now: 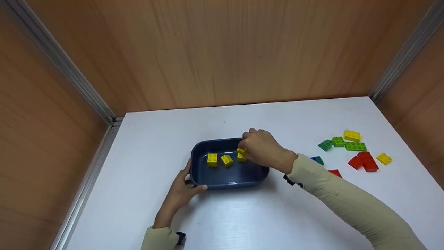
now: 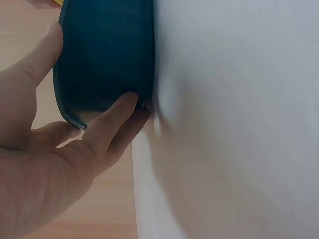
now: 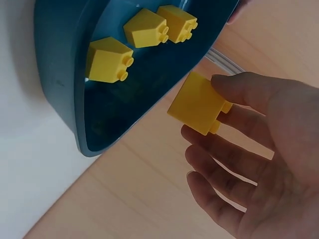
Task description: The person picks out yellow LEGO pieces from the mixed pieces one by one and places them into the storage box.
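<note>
A dark blue rectangular dish (image 1: 229, 175) sits on the white table. My left hand (image 1: 180, 192) holds its left end, the thumb at the front rim and the fingers along the end wall, as the left wrist view also shows. Above the dish's right part, my right hand (image 1: 262, 147) pinches a yellow toy brick (image 3: 197, 103) between thumb and fingers, its studs toward the palm. Three yellow bricks lie inside the dish: a left one (image 1: 212, 160), a middle one (image 1: 227, 160) and a right one (image 1: 241, 157), partly hidden by the right hand.
Right of the dish lie green bricks (image 1: 355, 146), red bricks (image 1: 367, 161), a yellow brick (image 1: 352, 135) and another yellow one (image 1: 384, 158). A blue and green piece (image 1: 317, 160) and a red brick (image 1: 335, 173) are partly behind the right sleeve. Wooden panels (image 1: 222, 52) surround the table.
</note>
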The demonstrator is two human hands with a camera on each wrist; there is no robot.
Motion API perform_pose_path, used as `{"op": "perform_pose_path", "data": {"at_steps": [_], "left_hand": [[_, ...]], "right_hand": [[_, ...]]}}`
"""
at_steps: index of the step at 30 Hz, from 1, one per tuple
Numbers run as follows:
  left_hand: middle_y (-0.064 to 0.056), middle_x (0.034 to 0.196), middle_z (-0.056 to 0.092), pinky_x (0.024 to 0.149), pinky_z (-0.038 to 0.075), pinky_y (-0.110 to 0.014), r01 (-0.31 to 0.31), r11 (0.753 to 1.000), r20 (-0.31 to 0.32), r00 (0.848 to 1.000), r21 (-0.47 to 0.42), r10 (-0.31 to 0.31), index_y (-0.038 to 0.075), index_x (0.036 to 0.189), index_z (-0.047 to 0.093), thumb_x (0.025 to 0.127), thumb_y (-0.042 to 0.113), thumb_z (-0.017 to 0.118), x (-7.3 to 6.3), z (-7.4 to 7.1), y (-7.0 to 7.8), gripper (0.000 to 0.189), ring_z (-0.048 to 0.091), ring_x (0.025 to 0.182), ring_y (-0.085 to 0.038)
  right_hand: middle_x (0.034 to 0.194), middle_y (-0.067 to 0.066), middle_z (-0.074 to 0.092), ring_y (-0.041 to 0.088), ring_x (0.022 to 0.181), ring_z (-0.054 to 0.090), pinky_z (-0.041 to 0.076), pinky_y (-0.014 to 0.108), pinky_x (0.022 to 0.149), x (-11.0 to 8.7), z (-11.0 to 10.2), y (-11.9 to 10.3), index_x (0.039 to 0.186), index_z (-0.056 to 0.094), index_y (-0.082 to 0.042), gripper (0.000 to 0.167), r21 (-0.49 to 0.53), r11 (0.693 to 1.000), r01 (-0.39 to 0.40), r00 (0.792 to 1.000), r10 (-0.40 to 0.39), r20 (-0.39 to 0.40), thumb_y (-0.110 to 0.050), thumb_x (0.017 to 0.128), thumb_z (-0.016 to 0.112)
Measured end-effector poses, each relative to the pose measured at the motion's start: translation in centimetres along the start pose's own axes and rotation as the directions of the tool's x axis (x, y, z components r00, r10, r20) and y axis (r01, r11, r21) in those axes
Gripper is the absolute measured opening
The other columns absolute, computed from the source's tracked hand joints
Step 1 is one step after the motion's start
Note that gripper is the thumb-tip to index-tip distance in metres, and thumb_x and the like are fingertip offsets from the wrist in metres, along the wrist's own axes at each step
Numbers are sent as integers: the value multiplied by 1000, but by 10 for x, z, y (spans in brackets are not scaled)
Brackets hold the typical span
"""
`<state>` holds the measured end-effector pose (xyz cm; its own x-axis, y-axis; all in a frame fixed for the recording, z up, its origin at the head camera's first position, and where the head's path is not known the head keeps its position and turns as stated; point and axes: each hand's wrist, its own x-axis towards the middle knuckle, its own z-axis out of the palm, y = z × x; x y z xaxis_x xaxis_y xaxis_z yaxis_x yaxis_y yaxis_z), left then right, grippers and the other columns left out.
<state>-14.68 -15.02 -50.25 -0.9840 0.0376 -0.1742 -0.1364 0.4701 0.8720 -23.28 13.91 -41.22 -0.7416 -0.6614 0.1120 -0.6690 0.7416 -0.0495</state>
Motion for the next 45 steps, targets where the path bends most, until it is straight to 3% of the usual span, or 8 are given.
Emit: {"op": "perform_pose_path", "data": {"at_steps": [14, 20, 29, 45], "left_hand": [[-24, 163, 40, 112, 51, -51, 16, 1000, 2, 1000, 20, -16, 19, 171, 19, 89, 21, 89, 0, -1, 0, 108, 51, 141, -46], [-25, 164, 38, 112, 51, -49, 14, 1000, 9, 1000, -8, -14, 19, 171, 19, 89, 21, 88, 0, -2, 1, 108, 50, 142, -46], [-25, 165, 35, 112, 51, -48, 23, 999, 15, 1000, -26, -23, 21, 171, 18, 89, 19, 88, -2, -1, 1, 108, 48, 143, -48], [-24, 167, 34, 110, 53, -50, 29, 999, 13, 999, -23, -29, 21, 171, 18, 89, 21, 89, -2, -2, 0, 109, 50, 142, -48]], "right_hand": [[113, 7, 79, 25, 103, 69, 61, 41, 95, 19, 0, -10, 118, 83, -11, 27, 59, 993, 106, 990, -111, 84, -20, 93, 84], [108, 7, 79, 24, 99, 70, 62, 39, 92, 27, 3, -16, 116, 83, -9, 24, 61, 985, 163, 983, -168, 80, -17, 94, 83], [111, 7, 78, 22, 101, 71, 61, 38, 96, 35, 14, -27, 119, 82, -10, 25, 57, 976, 211, 970, -216, 108, -17, 95, 81], [116, 5, 76, 20, 103, 70, 61, 32, 95, 48, 28, -43, 123, 80, -12, 29, 9, 953, 303, 933, -299, 201, -26, 98, 79]]}}
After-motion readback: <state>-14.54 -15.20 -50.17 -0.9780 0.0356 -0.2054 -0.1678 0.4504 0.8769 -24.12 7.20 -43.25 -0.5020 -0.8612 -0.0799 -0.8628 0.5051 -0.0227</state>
